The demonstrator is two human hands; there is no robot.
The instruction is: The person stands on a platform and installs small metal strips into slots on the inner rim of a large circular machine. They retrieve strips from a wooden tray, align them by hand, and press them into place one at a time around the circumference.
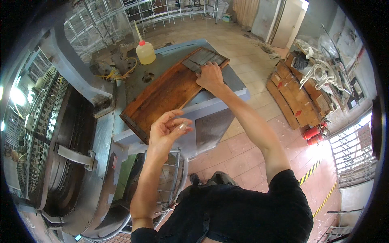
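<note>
A shallow wooden tray lies slantwise on the grey machine top, flat grey metal pieces filling its far right end. My right hand reaches over that end, fingers bent down against the metal pieces; its fingertips are partly hidden, so what they grip cannot be made out. Just off the tray's near edge, my left hand is held palm up. Its fingers curl in and the thumb comes close to them, and anything between them is too small to name. More dark metal pieces line the tray's near left end.
Behind the tray stands a plastic bottle of yellowish liquid with a red cap and spout. A large round machine fills the left. Cardboard boxes with white cloth stand on the right, near red fire extinguishers. Metal racks line the back.
</note>
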